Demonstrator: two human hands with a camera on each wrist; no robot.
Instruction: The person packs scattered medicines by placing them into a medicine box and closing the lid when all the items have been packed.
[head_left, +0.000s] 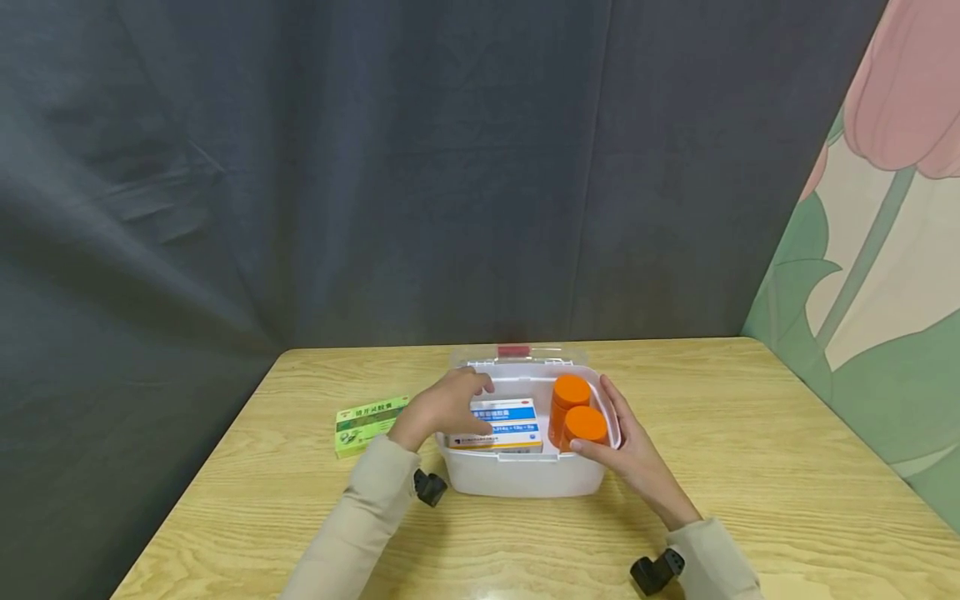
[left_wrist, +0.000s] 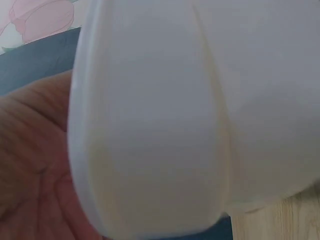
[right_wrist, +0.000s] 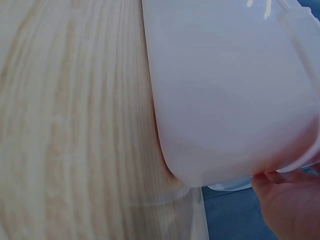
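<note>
A white translucent plastic storage box stands on the table with its lid swung back. Inside it, on the left, lies a blue-and-white medicine box. Two orange medicine bottles stand at its right end. My left hand reaches over the left rim, fingers curved and thumb apart over the medicine box; the plastic wall hides its fingers in the left wrist view. At the right front corner my right hand grips the storage box, thumb beside the nearer bottle, fingers along the outer wall.
A green medicine box lies on the wooden table to the left of the storage box. A dark curtain hangs behind the table's far edge. On the right is a wall with painted flowers.
</note>
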